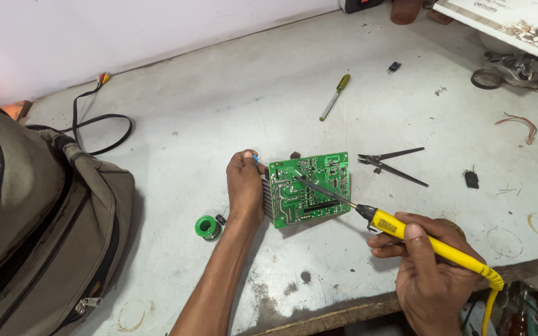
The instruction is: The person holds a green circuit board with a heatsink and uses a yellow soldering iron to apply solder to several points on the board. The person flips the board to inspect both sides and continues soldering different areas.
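soldering is looking mid-way: the right hand (pixel 434 274) is gripping a yellow soldering iron (pixel 406 233), its tip resting on the green circuit board (pixel 309 190) lying mid-bench, while the left hand (pixel 245 186) is clasping the board's left edge. the solder spool (pixel 207 226) is sitting untouched, near-left.

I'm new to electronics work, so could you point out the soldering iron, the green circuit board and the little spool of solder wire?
soldering iron (pixel 406 231): head view, on its yellow handle.
green circuit board (pixel 309 190): head view, middle of its face.
spool of solder wire (pixel 207 226): head view, on the green reel.
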